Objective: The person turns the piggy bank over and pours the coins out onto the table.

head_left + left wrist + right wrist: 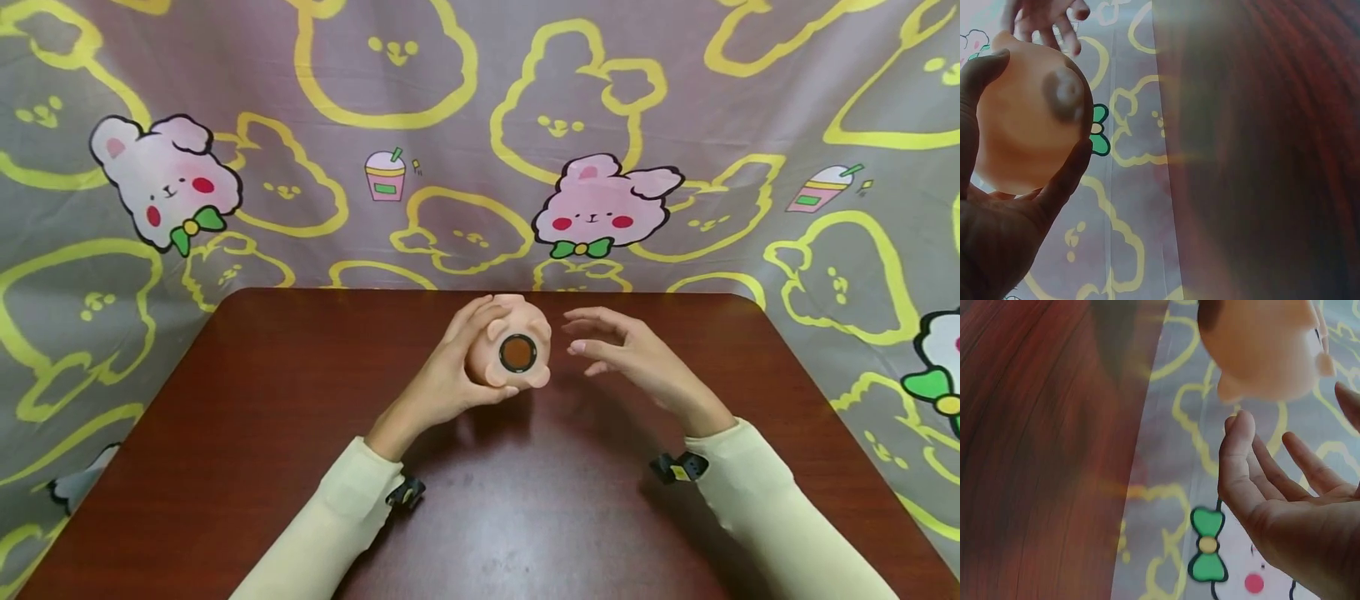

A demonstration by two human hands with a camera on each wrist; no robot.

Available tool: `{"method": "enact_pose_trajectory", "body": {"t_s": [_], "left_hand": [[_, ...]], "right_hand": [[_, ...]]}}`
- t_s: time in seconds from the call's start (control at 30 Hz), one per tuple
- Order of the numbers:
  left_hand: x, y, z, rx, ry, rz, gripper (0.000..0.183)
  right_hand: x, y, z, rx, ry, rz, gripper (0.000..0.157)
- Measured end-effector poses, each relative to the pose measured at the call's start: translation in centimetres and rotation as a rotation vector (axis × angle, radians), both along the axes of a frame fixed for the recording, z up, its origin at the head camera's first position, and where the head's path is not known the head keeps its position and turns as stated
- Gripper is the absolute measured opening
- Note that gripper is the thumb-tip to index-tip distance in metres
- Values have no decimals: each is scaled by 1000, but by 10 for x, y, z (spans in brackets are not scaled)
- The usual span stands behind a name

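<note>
A peach-coloured piggy bank is held up over the table with its underside toward the head camera. Four stubby feet surround a black-rimmed round brown spot; whether that is a plug or an opening I cannot tell. My left hand grips the bank from its left, thumb below and fingers over the top. In the left wrist view, the bank's rounded body sits between thumb and fingers. To the right of it, apart from the bank, my right hand hovers with loosely bent fingers and holds nothing, as the right wrist view also shows.
The dark reddish-brown table spreads beneath both hands. Behind it hangs a grey-pink curtain with yellow outlines and cartoon animals. A small black device is strapped at each wrist, over cream sleeves.
</note>
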State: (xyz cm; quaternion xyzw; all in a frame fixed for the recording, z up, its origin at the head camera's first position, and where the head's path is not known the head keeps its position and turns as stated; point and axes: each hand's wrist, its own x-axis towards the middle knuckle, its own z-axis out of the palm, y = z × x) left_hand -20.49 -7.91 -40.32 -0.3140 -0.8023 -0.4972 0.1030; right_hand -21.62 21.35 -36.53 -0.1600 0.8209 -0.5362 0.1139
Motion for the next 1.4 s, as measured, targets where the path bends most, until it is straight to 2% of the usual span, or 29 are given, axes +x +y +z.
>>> {"method": "enact_pose_trajectory", "body": {"t_s": [0.33,0.5,0.73,0.9,1.07,1.2,1.3,1.4], "left_hand": [[2,2,-4,-6,-32,-23,104],[4,4,-4,0,-39,-34,102],[2,6,-5,-15,-31,-55,102],[0,5,-6,-25,-61,-79,104],[-2,4,-7,-26,-131,-102,111],[-3,4,-6,44,-242,-145,111],[-4,3,-5,111,-335,-176,104],[-5,1,-3,148,-387,-188,96]], "right_hand": [[-5,-31,-4,-236,-97,168,69],[-8,-37,-9,-266,-146,182,72],[-10,-38,-17,-297,-194,196,84],[-9,-40,-20,-309,-168,187,83],[-7,-41,-24,-302,-109,162,81],[-5,-41,-26,-269,-33,137,81],[-4,-42,-27,-240,26,133,81],[-3,-43,-27,-217,74,133,81]]}}
